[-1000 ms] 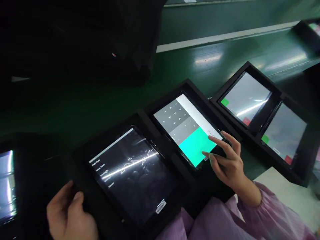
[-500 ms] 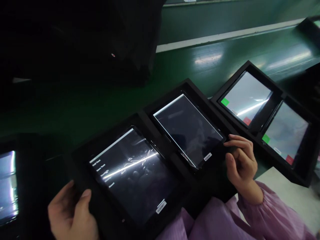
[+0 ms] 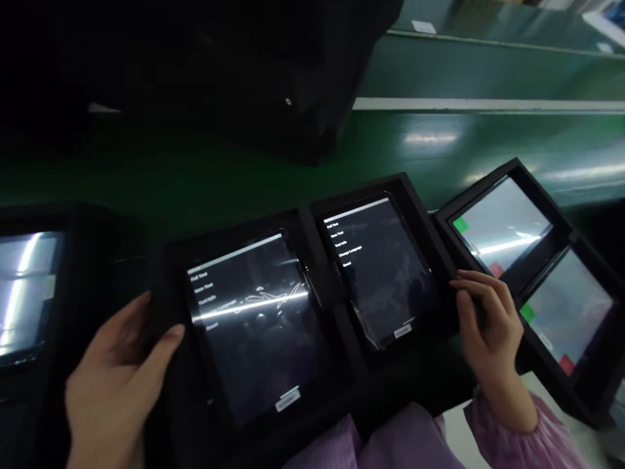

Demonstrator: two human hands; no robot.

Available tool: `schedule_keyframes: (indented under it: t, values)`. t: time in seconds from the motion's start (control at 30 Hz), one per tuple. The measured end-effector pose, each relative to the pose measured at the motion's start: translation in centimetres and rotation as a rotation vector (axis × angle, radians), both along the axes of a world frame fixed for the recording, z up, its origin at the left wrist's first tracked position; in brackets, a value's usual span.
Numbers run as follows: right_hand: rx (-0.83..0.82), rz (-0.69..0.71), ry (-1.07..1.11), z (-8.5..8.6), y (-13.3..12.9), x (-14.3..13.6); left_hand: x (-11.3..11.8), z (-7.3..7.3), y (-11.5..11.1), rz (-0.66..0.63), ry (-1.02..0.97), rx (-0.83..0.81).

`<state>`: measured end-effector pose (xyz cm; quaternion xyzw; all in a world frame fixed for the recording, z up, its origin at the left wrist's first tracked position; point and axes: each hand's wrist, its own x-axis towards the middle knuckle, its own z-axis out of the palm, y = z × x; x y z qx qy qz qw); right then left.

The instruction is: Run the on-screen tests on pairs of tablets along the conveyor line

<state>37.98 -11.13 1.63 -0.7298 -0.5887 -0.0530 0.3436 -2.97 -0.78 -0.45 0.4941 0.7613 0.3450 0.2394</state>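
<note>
Inside the black tray (image 3: 319, 270), two tablets (image 3: 258, 352) show menus. My left grip (image 3: 120, 374) clasps its left edge; my right grip (image 3: 495, 332) curls at its right edge, pinch unclear. Rightward, another tray (image 3: 559, 244) holds two lit tablets (image 3: 508, 212).

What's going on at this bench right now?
A person has both hands at a black two-slot tray: the left hand at its left end, the right hand at its right edge. The two tablets in it, left and right, both show a dark menu screen. To the right sits another tray with two tablets showing pale screens with green and red patches.
</note>
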Motion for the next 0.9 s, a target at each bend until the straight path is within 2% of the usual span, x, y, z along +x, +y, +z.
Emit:
schedule_keyframes:
  t: [0.13,0.23,0.3,0.47,0.67,0.9]
  values:
    - [-0.041,0.246,-0.114,1.0,2.9,-0.5,0.6,1.7,2.6,-0.008,-0.074,-0.053]
    - [-0.094,0.383,-0.171,0.6,6.0,-1.4,0.9,1.8,4.0,-0.019,-0.091,-0.078]
    - [-0.118,0.425,-0.203,-0.2,7.9,-2.0,0.9,1.3,4.3,0.016,-0.121,-0.073]
    - [-0.116,0.440,-0.203,-2.0,9.9,-2.4,0.6,0.6,4.3,0.030,-0.237,-0.069]
    - [0.044,0.409,-0.053,-1.9,9.9,-1.9,0.3,0.6,4.9,0.021,-0.341,-0.146]
    - [0.103,0.387,0.019,-1.4,9.7,-2.2,0.1,0.3,6.4,-0.104,-0.098,-0.157]
